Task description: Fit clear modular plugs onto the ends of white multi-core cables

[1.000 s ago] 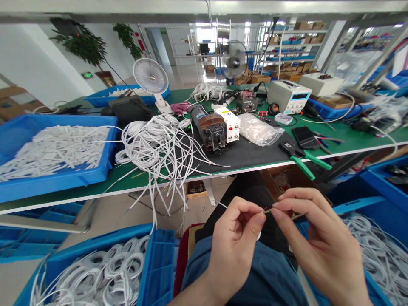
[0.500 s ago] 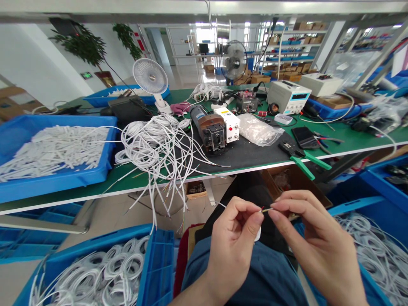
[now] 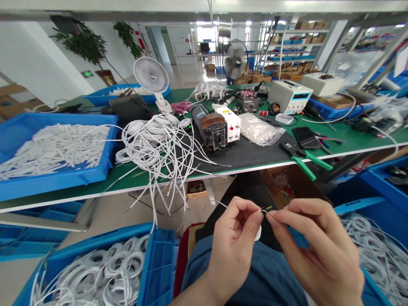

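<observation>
Over the lap, below the bench edge, the left hand [image 3: 234, 244] and right hand [image 3: 314, 248] meet fingertip to fingertip, each pinched on the thin coloured wire ends [image 3: 265, 209] of a white cable [image 3: 257, 233], most of it hidden behind the left fingers. A blue tray [image 3: 57, 180] on the bench holds short white pieces; the blue crate [image 3: 156, 263] at lower left holds coiled white cables; another blue crate [image 3: 352, 207] at right, cut off by the frame, holds more coils.
</observation>
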A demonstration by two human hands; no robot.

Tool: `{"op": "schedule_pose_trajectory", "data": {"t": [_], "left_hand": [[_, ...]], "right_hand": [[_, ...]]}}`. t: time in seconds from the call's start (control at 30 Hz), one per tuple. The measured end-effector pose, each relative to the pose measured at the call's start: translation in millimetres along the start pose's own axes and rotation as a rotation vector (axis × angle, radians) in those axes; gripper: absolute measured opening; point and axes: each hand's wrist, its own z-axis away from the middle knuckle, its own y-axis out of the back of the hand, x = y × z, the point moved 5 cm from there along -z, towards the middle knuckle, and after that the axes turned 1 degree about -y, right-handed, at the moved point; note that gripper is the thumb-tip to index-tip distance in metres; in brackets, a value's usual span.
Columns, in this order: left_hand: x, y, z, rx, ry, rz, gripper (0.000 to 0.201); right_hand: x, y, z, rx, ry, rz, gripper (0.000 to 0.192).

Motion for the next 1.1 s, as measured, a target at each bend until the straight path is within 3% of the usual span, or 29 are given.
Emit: {"op": "schedule_pose_trajectory", "data": {"t": [0.43, 0.83, 1.1], "left_hand": [[-17.0, -8.2, -1.6, -0.109, 0.239, 0.483, 0.021], [-7.5, -7.2, -3.6, -0.104, 0.265, 0.468, 0.021], [-10.3, -2.4, -1.6, -0.080, 0.201, 0.416, 0.017]], "right_hand": [[7.3, -20.3, 18.0, -0.078, -0.101, -0.072, 0.016], [7.1, -19.1, 16.4, -0.088, -0.140, -0.157, 0.019], [15.9, -10.7, 7.6, -0.112, -0.388, -0.425, 0.006]]}}
